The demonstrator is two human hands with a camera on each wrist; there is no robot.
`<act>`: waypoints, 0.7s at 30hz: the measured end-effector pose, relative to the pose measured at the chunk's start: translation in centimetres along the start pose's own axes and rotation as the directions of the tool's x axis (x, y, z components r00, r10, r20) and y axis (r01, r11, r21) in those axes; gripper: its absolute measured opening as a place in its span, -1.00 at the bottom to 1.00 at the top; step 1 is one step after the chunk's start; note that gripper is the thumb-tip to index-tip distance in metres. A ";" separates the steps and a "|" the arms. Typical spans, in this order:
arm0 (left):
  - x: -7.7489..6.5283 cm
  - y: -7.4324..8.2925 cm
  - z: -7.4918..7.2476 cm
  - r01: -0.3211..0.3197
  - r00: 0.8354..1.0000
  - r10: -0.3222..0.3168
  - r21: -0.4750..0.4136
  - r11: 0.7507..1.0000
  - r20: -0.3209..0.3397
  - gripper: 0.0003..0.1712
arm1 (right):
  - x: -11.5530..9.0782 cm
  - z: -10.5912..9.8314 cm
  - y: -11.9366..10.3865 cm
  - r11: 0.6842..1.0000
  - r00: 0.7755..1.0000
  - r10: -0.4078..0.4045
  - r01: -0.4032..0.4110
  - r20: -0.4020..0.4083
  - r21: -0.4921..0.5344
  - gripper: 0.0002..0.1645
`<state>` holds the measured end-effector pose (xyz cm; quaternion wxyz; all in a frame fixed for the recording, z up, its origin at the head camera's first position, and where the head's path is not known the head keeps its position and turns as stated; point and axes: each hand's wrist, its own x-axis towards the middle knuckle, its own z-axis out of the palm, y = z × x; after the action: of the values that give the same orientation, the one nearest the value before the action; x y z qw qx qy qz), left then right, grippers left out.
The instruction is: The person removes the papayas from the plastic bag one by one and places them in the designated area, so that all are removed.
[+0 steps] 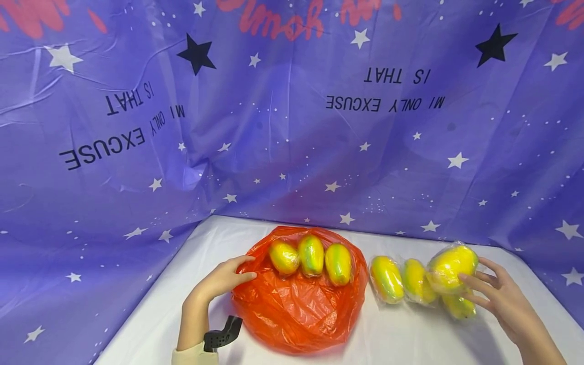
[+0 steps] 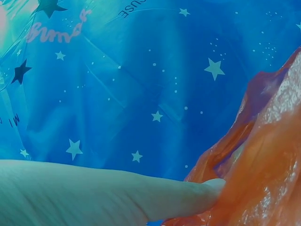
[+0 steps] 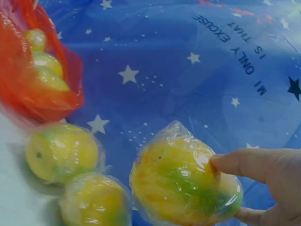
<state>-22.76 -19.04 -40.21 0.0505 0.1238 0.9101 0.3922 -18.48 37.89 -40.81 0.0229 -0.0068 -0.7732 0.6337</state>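
A red plastic bag (image 1: 301, 314) lies spread open on the white table, with three yellow-green mangoes (image 1: 312, 256) in its far part. My left hand (image 1: 223, 278) holds the bag's left rim between thumb and fingers; in the left wrist view a fingertip (image 2: 214, 187) meets the red film. My right hand (image 1: 506, 299) grips a mango in clear wrap (image 1: 452, 268), raised over another mango (image 1: 458, 306) that it partly hides. In the right wrist view the held mango (image 3: 183, 181) has the thumb on its side; the other fingers are mostly hidden.
Two more wrapped mangoes, one nearer the bag (image 1: 387, 280) and one beside it (image 1: 417, 282), lie between the bag and my right hand. A purple star-printed curtain (image 1: 292, 126) hangs behind the white table (image 1: 150, 309). A black device (image 1: 222, 334) is strapped to my left wrist.
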 end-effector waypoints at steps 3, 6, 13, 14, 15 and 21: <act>0.0 0.0 0.0 0.003 1.000 -0.003 -0.002 1.000 0.001 -0.46 | 0.2 -0.8 0.2 0.999 1.000 -0.009 0.009 0.004 0.032 0.03; 0.0 -0.1 0.0 0.010 1.000 -0.010 -0.005 1.000 0.001 -0.46 | 0.4 -1.5 0.4 0.997 1.000 -0.015 0.014 0.011 0.081 0.05; 0.0 -0.2 0.1 0.005 1.000 -0.005 0.001 1.000 0.003 -0.46 | 0.5 -3.0 1.1 0.987 0.998 -0.056 0.054 0.005 0.154 0.00; 0.0 -0.2 0.1 0.007 1.000 -0.007 -0.002 1.000 0.003 -0.46 | 0.5 -3.1 1.1 0.986 0.998 -0.060 0.058 0.007 0.158 0.00; 0.0 -0.2 0.1 0.004 1.000 -0.004 0.000 1.000 0.004 -0.46 | 0.5 -3.3 1.2 0.985 0.998 -0.063 0.061 0.010 0.159 0.01; 0.1 -0.2 0.1 0.010 1.000 -0.010 -0.005 1.000 0.004 -0.47 | 0.4 -4.7 1.2 0.992 0.998 -0.059 0.055 0.028 0.110 -0.06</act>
<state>-22.85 -19.10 -40.42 0.0547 0.1197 0.9096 0.3941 -18.71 42.72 -41.09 0.0294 0.0262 -0.7377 0.6740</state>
